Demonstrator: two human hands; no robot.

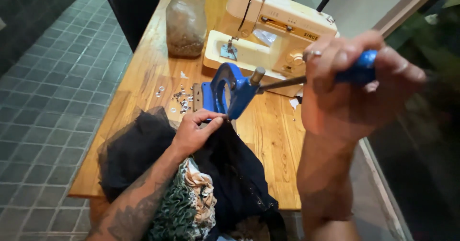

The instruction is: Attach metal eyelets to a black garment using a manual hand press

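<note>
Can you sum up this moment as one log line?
left hand: pinches black fabric under blue press | right hand: grips press lever

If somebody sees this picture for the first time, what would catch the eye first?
Probably the blue hand press at the table's middle, its lever gripped by the right hand on a blue handle. The left hand pinches black fabric under it, with a cream sewing machine behind.

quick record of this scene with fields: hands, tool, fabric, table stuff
left hand: pinches black fabric under the press head
right hand: grips the blue lever handle
tool: blue hand press on wooden table
loose parts: small metal eyelets beside the press
behind: cream sewing machine, glass jar
</note>
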